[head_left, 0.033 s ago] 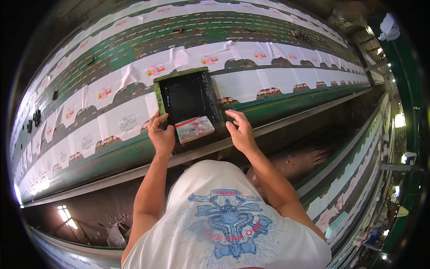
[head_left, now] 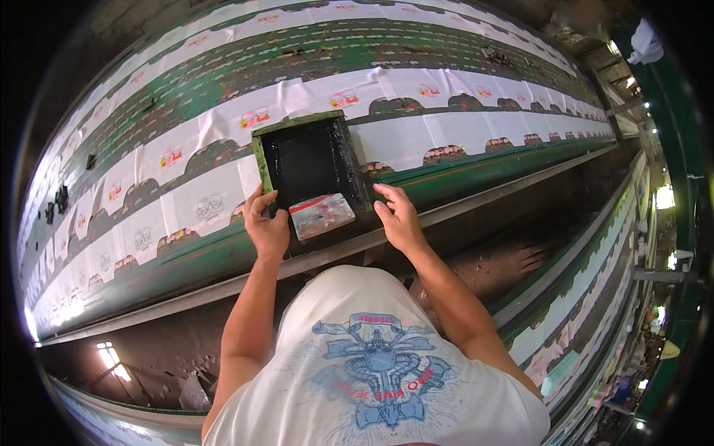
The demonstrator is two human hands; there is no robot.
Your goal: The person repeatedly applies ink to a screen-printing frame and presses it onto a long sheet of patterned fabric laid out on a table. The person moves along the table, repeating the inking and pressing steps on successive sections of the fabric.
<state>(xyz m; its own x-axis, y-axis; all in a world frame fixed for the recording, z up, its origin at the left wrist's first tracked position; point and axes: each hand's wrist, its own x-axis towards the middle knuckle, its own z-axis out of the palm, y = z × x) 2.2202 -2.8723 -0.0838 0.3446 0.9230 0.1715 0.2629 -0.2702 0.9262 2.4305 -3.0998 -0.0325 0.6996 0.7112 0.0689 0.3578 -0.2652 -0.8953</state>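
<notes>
A printing screen [head_left: 262,157] with a green-edged frame and a dark inner face lies on the long table, over a strip of white cloth. A flat squeegee-like block [head_left: 324,216], greyish and smeared with a red line along its top, rests at its near end. My left hand [head_left: 268,227] is at the frame's near left edge, fingers bent and thumb apart, the fingertips seeming to touch it. Beside the near right edge is my right hand [head_left: 400,217], with thumb and fingers apart and nothing between them. Whether it touches the frame I cannot tell.
White cloth pieces [head_left: 394,141] with printed figures run in rows along the green table [head_left: 476,165]. A metal rail [head_left: 476,204] edges its near side. Another cloth-covered table [head_left: 550,327] stands to the right behind me. Dark clumps [head_left: 56,204] lie at the far left.
</notes>
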